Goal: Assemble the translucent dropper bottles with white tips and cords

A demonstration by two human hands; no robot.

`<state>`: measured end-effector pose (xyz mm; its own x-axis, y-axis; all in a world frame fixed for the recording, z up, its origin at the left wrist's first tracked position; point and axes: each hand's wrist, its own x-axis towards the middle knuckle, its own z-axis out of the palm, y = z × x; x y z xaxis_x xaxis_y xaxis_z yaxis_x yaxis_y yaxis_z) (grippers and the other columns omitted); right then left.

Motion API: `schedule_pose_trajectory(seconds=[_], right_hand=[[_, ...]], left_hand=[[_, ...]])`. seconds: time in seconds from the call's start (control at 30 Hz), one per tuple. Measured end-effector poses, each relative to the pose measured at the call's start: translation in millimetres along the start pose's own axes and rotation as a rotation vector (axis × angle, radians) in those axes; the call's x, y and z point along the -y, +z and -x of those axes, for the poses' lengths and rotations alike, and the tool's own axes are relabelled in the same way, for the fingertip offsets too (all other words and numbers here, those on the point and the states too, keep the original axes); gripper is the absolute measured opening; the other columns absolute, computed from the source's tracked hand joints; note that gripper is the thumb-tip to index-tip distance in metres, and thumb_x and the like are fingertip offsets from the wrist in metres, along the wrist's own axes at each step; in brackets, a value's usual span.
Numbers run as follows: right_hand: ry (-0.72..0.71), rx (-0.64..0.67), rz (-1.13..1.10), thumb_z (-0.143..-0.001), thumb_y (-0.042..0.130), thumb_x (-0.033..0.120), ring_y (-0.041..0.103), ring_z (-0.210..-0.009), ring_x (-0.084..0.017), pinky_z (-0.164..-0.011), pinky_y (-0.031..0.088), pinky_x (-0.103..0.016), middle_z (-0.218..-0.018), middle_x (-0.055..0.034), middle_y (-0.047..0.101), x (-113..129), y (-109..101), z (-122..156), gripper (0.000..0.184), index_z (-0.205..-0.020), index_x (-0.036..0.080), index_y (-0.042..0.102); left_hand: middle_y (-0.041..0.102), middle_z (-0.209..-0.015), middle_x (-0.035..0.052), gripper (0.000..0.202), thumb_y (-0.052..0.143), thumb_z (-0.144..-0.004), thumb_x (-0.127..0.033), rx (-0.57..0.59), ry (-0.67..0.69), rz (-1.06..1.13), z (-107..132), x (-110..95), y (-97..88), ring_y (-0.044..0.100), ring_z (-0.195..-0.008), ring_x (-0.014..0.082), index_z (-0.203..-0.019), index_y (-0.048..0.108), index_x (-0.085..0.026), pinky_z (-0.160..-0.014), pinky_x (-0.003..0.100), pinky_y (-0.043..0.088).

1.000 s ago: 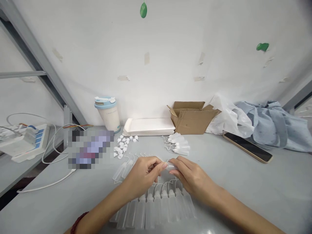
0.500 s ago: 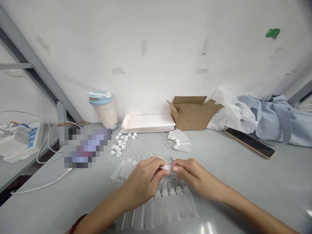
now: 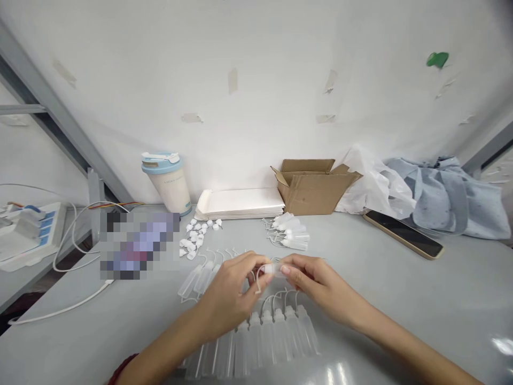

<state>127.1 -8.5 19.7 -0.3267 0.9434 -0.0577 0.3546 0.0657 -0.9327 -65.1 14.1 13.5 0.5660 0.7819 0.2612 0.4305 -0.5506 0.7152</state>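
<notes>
The person's left hand point(image 3: 232, 294) and left forearm point(image 3: 176, 342) cover part of the front row of translucent bottles point(image 3: 276, 337); the back row of bottles point(image 3: 190, 282) disappears behind the same hand. The fingertips of that hand and the right hand point(image 3: 318, 275) hide most of the held bottle point(image 3: 276, 270). Pixelation blurs an object point(image 3: 140, 246) beyond recognition. Lettering on the cup point(image 3: 172, 187) is too small to read. The left edge cuts off the power strip point(image 3: 58, 224); the bottom edge crops both forearms and a dark red wristband point(image 3: 122, 369). The cardboard box's point(image 3: 320, 195) front panel conceals its floor.
</notes>
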Motion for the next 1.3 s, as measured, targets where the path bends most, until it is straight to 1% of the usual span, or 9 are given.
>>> schedule_pose_trajectory(seconds=[0.17,0.23,0.3,0.43,0.67,0.8,1.03,1.17,1.3], right_hand=[[-0.196,-0.344,0.417,-0.091,0.041,0.036,0.049,-0.056,-0.014,-0.053,0.038,-0.026,-0.070,-0.0026,0.059,-14,-13,-9,0.028,-0.099,0.016,0.058],[-0.194,-0.442,0.468,-0.090,0.042,0.037,0.052,-0.058,-0.015,-0.052,0.041,-0.027,-0.074,-0.0048,0.062,-22,-20,-15,0.030,-0.103,0.015,0.058],[-0.205,-0.492,0.498,-0.090,0.043,0.036,0.055,-0.061,-0.016,-0.052,0.043,-0.027,-0.082,-0.0072,0.064,-29,-26,-19,0.030,-0.104,0.015,0.057],[-0.261,-0.528,0.594,-0.089,0.044,0.031,0.059,-0.072,-0.019,-0.060,0.047,-0.031,-0.098,-0.0105,0.065,-41,-31,-27,0.025,-0.104,0.016,0.056],[-0.391,-0.526,0.688,-0.087,0.046,0.025,0.057,-0.094,-0.026,-0.075,0.048,-0.040,-0.097,-0.0112,0.065,-55,-33,-35,0.019,-0.102,0.018,0.056],[-0.421,-0.523,0.678,-0.088,0.046,0.024,0.056,-0.094,-0.026,-0.078,0.047,-0.041,-0.098,-0.0106,0.066,-61,-35,-42,0.018,-0.102,0.018,0.056],[-0.468,-0.526,0.665,-0.088,0.047,0.017,0.054,-0.099,-0.025,-0.084,0.044,-0.042,-0.103,-0.0106,0.065,-54,-31,-42,0.015,-0.098,0.018,0.058],[-0.477,-0.282,0.702,-0.085,0.055,0.018,0.055,-0.083,-0.021,-0.074,0.046,-0.034,-0.084,-0.0058,0.064,-33,-28,-25,0.005,-0.084,0.019,0.060],[-0.404,-0.060,0.788,-0.080,0.061,0.013,0.053,-0.082,-0.021,-0.072,0.045,-0.035,-0.082,-0.0053,0.063,-25,-25,-15,0.007,-0.083,0.019,0.061]], left_hand=[[0.065,-0.094,0.0048,0.027,0.037,-0.085,-0.019,-0.127,-0.201,-0.198,-11,36,-23.5,0.058,-0.079,0.0180,-0.094,0.062,-0.019,-0.063,0.028,0.047],[0.064,-0.101,0.0082,0.031,0.036,-0.081,-0.014,-0.225,-0.179,-0.414,-15,55,-34.8,0.056,-0.091,0.0219,-0.095,0.063,-0.016,-0.077,0.035,0.047],[0.061,-0.109,0.0121,0.035,0.034,-0.078,-0.012,-0.295,-0.166,-0.562,-17,72,-42.8,0.049,-0.106,0.0279,-0.097,0.064,-0.013,-0.092,0.044,0.041],[0.060,-0.115,0.0111,0.036,0.035,-0.076,-0.014,-0.280,-0.174,-0.609,-21,94,-46.3,0.037,-0.120,0.0325,-0.095,0.066,-0.015,-0.099,0.051,0.034],[0.066,-0.105,0.0082,0.039,0.030,-0.088,-0.027,-0.184,-0.135,-0.632,-25,100,-43.9,0.048,-0.112,0.0267,-0.091,0.067,-0.017,-0.103,0.047,0.029],[0.066,-0.105,0.0088,0.044,0.030,-0.091,-0.038,-0.147,-0.126,-0.640,-24,100,-45.2,0.042,-0.117,0.0304,-0.083,0.068,-0.016,-0.101,0.048,0.030],[0.062,-0.114,0.0091,0.042,0.033,-0.091,-0.042,-0.131,-0.129,-0.660,-22,107,-44.5,0.037,-0.121,0.0323,-0.090,0.068,-0.018,-0.098,0.049,0.031],[0.062,-0.116,0.0092,0.042,0.034,-0.090,-0.043,-0.134,-0.155,-0.671,-23,112,-43.2,0.036,-0.122,0.0343,-0.095,0.068,-0.019,-0.097,0.051,0.030],[0.060,-0.119,0.0087,0.041,0.035,-0.090,-0.045,-0.134,-0.173,-0.675,-22,112,-42.4,0.034,-0.123,0.0362,-0.099,0.067,-0.021,-0.096,0.053,0.029]])
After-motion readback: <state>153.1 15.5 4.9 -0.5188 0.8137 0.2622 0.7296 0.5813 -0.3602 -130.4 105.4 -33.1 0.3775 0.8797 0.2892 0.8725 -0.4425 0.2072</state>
